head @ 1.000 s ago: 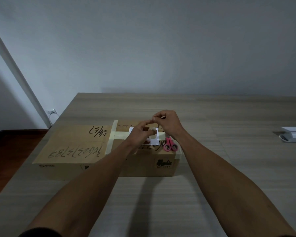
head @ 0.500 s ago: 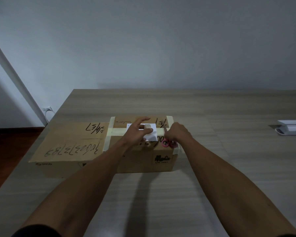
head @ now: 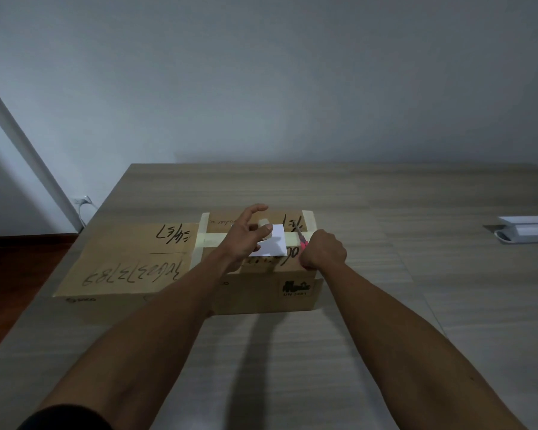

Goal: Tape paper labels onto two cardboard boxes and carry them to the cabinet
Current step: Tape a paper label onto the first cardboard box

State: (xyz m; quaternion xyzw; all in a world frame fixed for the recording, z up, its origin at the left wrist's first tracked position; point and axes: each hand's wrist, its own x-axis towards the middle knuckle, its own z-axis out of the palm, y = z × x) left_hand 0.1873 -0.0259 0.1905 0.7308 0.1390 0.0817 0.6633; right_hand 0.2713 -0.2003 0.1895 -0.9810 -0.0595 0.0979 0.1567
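Boxes: two cardboard boxes on the table (head: 354, 352), side by side and touching; the flat box (head: 121, 262) on the left bears black handwriting, the taller box (head: 261, 290) on the right is crossed by pale tape bands.
Labels: one white paper label (head: 274, 245) seen, lying on top of the taller box over the tape band.
Scissors: one pair, red handles (head: 303, 243), blades pointing away across the box top.
Left hand (head: 246, 240): over the label, index finger stretched forward and raised, other fingers half bent, a short piece of pale tape (head: 265, 223) at the fingertips.
Right hand (head: 322, 252): fist curled round the scissors' handles at the box's right edge.
Hard to make out: handwriting unreadable; whether the left fingers press the label cannot be told.
Cut off: white object (head: 528, 232) at the table's right edge.
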